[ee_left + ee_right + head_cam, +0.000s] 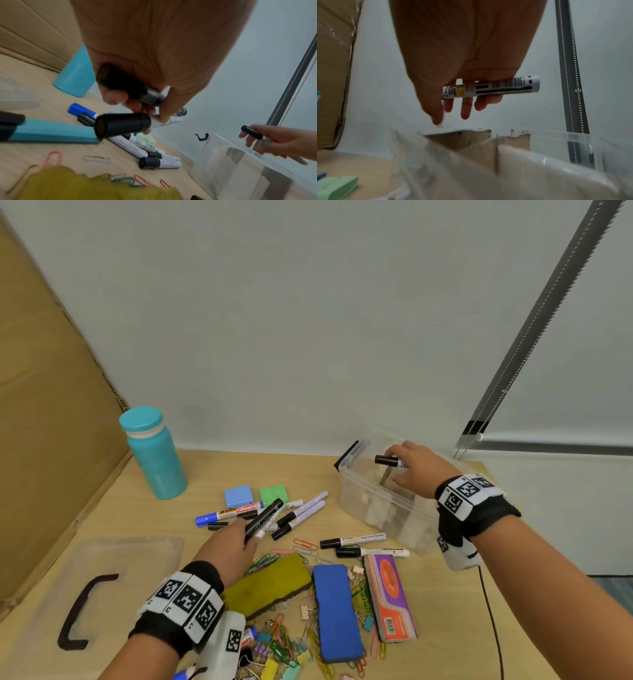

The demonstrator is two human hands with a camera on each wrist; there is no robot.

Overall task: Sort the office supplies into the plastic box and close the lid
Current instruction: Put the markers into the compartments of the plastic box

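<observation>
My left hand (236, 542) hovers over the marker pile and grips two markers; the black marker (264, 520) sticks up and away from it. The left wrist view shows that black marker (122, 84) and a black-capped white one (123, 124) under my left hand's (137, 105) curled fingers. My right hand (411, 469) holds a white marker with a black cap (388, 461) level above the open clear plastic box (366, 503). The right wrist view shows this marker (491, 88) under my right hand (462, 106), above the box (539, 162).
The clear lid (144, 556) with a black handle lies at the front left. A teal bottle (154, 453) stands at the back left. More markers (352, 541), blue (238, 496) and green (273, 494) pads, three board erasers (337, 611) and scattered clips (281, 642) cover the table.
</observation>
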